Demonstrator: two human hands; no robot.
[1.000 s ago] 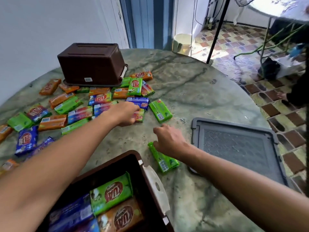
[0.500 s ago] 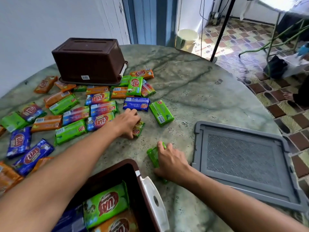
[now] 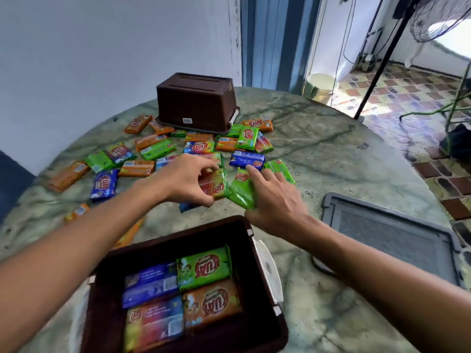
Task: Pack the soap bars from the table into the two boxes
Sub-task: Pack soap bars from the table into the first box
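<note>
Many wrapped soap bars in green, orange and blue lie scattered on the round marble table (image 3: 318,149). My left hand (image 3: 188,179) grips a red-and-green soap bar (image 3: 215,186) between thumb and fingers, above the pile's near edge. Just right of it, my right hand (image 3: 275,202) holds a green soap bar (image 3: 240,193), with its fingers stretched toward a blue bar (image 3: 246,159). An open brown box (image 3: 178,231) stands nearest to me with several bars laid flat inside. A second brown box (image 3: 196,103) sits upside down at the back of the pile.
A grey box lid (image 3: 390,238) lies flat on the table to the right of the open box. A white wall is behind the table on the left. A tiled floor, a pale bucket (image 3: 321,85) and a fan stand (image 3: 382,57) lie beyond the table's right edge.
My right hand has picked the green bar up off the table and carried it forward toward the pile. My left hand has closed on a bar and lifted it. The camera has tilted down.
</note>
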